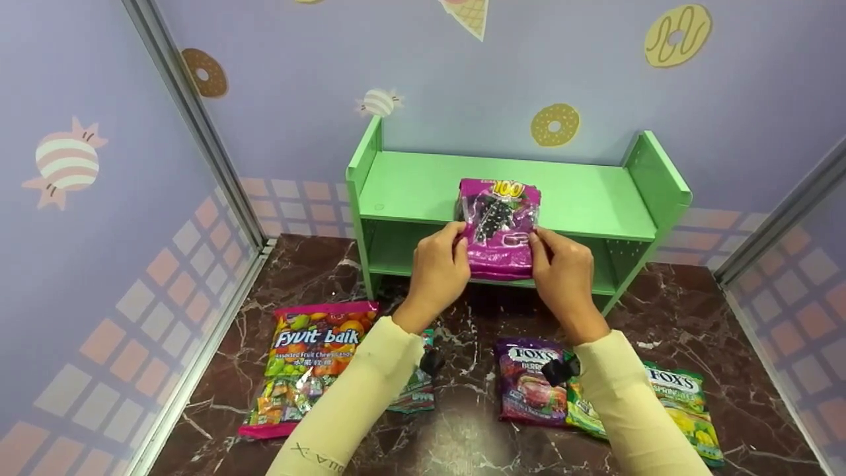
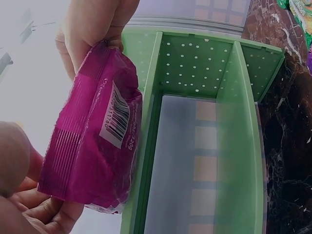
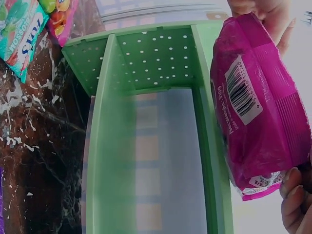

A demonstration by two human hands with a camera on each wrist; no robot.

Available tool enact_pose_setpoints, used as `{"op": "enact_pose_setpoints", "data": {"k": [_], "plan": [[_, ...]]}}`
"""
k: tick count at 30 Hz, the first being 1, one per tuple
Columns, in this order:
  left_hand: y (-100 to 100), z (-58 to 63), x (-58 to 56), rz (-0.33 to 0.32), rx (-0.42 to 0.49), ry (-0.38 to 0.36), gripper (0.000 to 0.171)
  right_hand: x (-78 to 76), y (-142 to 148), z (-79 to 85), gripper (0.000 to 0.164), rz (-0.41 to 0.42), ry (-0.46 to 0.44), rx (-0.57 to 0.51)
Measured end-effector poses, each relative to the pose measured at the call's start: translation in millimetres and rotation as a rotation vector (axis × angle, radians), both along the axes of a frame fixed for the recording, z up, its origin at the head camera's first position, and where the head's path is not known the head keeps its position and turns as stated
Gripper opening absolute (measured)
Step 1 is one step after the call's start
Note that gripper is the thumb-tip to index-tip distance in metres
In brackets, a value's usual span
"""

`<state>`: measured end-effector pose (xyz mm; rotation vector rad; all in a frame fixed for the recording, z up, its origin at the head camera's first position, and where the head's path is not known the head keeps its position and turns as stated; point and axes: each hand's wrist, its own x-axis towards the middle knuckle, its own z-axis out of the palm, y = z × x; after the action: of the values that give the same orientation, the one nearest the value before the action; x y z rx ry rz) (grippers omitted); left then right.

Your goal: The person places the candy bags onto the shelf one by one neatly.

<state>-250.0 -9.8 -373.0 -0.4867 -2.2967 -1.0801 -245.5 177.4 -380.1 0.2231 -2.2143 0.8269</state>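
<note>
Currently, left grip and right grip around opposite sides of a purple bag at green shelf

A Fyvit baik bag lies beside a teal bag on the dark, white-veined surface, left of a purple Fox's bag and a green bag. Lilac walls show painted doughnuts and striped candies.

I read "100" on the magenta bag, "Fyvit baik" on the fruit-print bag, "FOX'S" on the purple bag, far-right green bag, teal bag.
</note>
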Motion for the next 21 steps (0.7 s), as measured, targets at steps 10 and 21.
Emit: {"op": "enact_pose_setpoints", "data": {"k": [10, 21], "plan": [[1.2, 8.7, -6.1, 0.006, -0.012, -0.032, 0.022, -6.8, 1.7, 10.3, 0.021, 0.0, -0.079, -0.027], [2.8, 19.5, -11.4, 0.011, -0.027, -0.099, 0.022, -14.0, 4.0, 18.5, 0.025, 0.008, -0.183, -0.057]]}}
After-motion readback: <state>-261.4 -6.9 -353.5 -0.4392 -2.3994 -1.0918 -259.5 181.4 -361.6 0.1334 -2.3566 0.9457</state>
